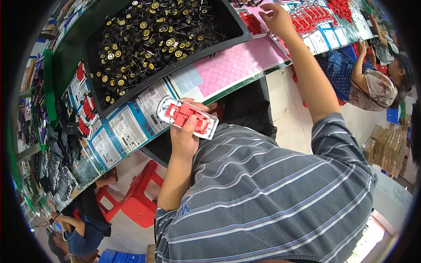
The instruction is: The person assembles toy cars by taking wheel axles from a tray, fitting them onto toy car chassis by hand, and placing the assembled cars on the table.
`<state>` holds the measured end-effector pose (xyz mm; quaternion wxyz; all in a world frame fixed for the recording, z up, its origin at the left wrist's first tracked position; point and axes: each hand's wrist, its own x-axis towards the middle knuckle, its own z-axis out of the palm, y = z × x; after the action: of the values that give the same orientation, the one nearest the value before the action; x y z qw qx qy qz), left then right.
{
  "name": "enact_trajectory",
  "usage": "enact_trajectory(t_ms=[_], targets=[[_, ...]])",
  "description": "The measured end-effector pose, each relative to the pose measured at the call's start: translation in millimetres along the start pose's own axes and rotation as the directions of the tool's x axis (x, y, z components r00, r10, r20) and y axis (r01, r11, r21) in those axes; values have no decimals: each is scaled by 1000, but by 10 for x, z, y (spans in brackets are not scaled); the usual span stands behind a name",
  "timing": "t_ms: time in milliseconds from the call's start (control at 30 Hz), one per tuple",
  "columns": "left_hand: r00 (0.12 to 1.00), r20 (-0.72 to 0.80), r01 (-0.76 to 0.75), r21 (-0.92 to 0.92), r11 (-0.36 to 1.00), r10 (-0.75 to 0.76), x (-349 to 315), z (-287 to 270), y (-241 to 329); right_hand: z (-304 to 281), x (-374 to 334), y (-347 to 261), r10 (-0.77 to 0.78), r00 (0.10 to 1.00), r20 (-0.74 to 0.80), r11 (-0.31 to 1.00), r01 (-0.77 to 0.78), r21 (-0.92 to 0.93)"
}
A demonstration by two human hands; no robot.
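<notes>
The toy car body (pixel 180 115), a white shell with a red inside, is in front of the black tray (pixel 197 55), on your side of it. Your left hand (pixel 182 143) grips it, thumb pressed on the red. Your right hand (pixel 278 21) is just right of the tray, near a red plastic piece (pixel 251 23), thumb and forefinger parted by a narrow gap. Yellow-hubbed wheels (pixel 164 30) heap inside the tray; red toy cars (pixel 89 108) lie to its left, a pink sheet (pixel 239 65) to its front right.

Red-and-white toy car body (pixel 180 113), yellow-centred black wheels (pixel 155 39), black tray (pixel 193 61), pink mat (pixel 241 65), white-striped grey shirt (pixel 272 193)
</notes>
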<state>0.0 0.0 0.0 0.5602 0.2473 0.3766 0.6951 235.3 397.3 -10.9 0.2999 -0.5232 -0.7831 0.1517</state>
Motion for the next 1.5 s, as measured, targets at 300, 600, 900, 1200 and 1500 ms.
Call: enact_trajectory(t_ms=[300, 600, 900, 1200, 1500], targets=[[989, -142, 40, 21, 999, -36, -280, 36, -113, 76, 405, -221, -84, 996, 12, 985, 85, -151], [991, -127, 37, 39, 999, -32, -83, -33, -136, -478, -1138, -1051, -59, 998, 11, 885, 47, 463], [997, -59, -48, 150, 988, 57, 120, 171, -153, -355, -2083, -1884, -315, 790, 527, 788, -93, 609], [977, -202, -69, 37, 997, 75, -13, 139, -88, -259, -1897, -2006, -489, 800, 347, 753, 187, 631], [964, -245, -90, 62, 994, 103, -84, -13, -104, -105, -418, -2048, -494, 817, 298, 868, 445, 220]])
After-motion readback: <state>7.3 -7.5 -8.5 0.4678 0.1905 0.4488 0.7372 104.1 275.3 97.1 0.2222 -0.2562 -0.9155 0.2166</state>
